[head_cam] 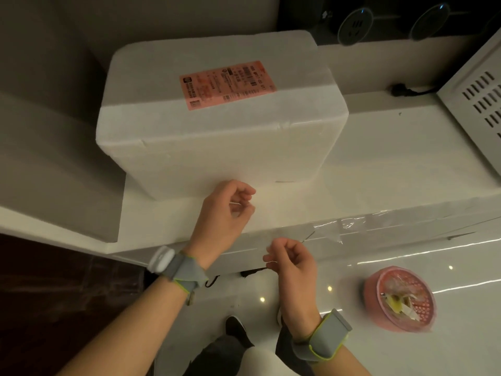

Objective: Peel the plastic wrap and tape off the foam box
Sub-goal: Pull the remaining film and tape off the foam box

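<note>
Right hand, left hand before foam box; pink basket aside.

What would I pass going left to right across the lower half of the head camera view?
left hand → right hand → pink basket

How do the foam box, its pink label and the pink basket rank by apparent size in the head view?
1. foam box: by far the largest.
2 and 3. pink label and pink basket: they look about alike. The basket sits lower, on the floor, so I do not rank them.
</note>
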A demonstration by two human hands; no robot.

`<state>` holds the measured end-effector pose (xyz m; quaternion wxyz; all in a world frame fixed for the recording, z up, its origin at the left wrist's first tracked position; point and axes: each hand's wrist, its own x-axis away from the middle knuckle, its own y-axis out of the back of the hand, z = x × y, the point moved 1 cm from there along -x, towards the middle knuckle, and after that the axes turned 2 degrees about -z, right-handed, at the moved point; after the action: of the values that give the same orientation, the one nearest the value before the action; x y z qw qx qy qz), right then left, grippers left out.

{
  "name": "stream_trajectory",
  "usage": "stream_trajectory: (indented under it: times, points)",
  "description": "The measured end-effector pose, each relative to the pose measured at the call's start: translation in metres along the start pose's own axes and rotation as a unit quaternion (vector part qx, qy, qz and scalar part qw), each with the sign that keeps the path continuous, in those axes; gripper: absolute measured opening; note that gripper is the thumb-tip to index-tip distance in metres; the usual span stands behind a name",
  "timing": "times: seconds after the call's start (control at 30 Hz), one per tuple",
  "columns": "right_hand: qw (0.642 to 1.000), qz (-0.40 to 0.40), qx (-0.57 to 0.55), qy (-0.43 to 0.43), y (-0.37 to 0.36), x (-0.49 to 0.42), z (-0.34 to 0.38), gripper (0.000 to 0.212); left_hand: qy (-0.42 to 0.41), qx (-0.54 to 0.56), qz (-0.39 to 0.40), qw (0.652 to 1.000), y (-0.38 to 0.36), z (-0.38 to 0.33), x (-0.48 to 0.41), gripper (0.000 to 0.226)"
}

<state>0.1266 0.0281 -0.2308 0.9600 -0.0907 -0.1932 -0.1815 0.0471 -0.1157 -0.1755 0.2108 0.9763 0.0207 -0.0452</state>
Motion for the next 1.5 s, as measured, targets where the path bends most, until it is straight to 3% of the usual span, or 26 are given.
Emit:
stream_trajectory:
  times: [0.13, 0.57, 0.77, 0.9, 1.07, 1.5]
  points:
    - [1.0, -0.014, -0.006, -0.014, -0.004, 0.001, -0.001, 0.009, -0.09, -0.09, 0.009, 0.992, -0.004, 0.002, -0.002, 0.027]
    - [0.999, -0.025, -0.009, -0.025, -0.008, 0.004, -0.003, 0.009, -0.132, -0.133, 0.015, 0.982, -0.008, 0.013, -0.005, 0.025]
    - [0.999, -0.029, 0.003, -0.025, -0.008, 0.003, -0.003, 0.006, -0.211, -0.279, -0.012, 0.937, -0.007, 0.014, -0.001, 0.026]
    - [0.999, -0.025, 0.018, -0.022, -0.007, 0.003, -0.004, 0.007, -0.236, -0.278, 0.018, 0.931, -0.004, 0.018, 0.018, 0.032]
    - [0.999, -0.02, 0.038, -0.017, -0.004, 0.004, -0.003, 0.008, -0.2, -0.34, 0.12, 0.911, -0.005, 0.025, 0.038, 0.05]
    - [0.989, 0.007, 0.147, 0.019, 0.006, -0.001, 0.002, 0.01, -0.17, -0.467, 0.142, 0.856, -0.013, 0.011, 0.029, 0.07]
